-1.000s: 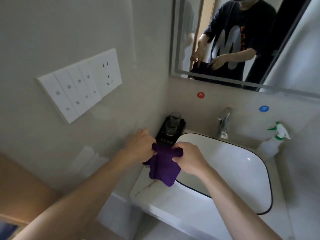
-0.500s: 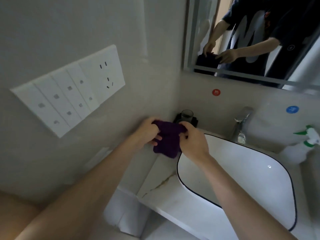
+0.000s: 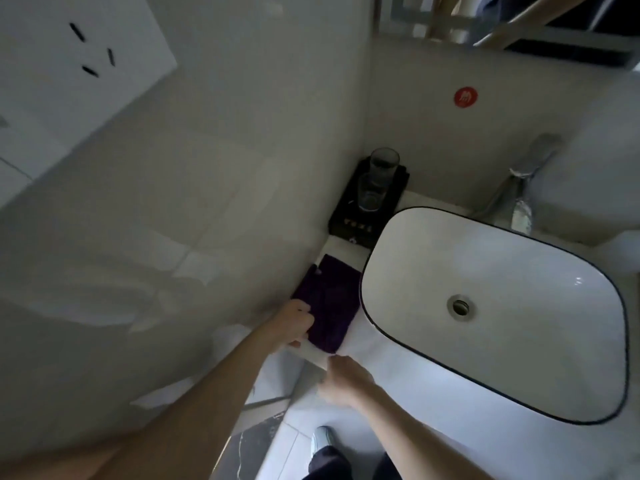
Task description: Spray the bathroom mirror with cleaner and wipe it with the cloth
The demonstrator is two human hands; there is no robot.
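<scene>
The purple cloth [image 3: 327,306] lies spread flat on the white counter, between the left wall and the sink [image 3: 502,341]. My left hand [image 3: 294,325] is at the cloth's near left edge, with its curled fingers on that edge. My right hand [image 3: 346,379] is blurred and sits just in front of the cloth's near corner; whether it grips the corner does not show. Only the bottom strip of the mirror [image 3: 485,19] shows at the top right. I cannot make out the spray bottle.
A black tray [image 3: 367,209] with two glasses [image 3: 377,178] stands in the corner behind the cloth. The chrome faucet [image 3: 519,181] rises behind the sink. A white socket panel [image 3: 69,64] is on the left wall. A red sticker [image 3: 465,97] marks the back wall.
Both hands have brought the cloth down from in front of the glasses onto the counter, where it now lies flat. My view has tilted down, so most of the mirror is out of frame.
</scene>
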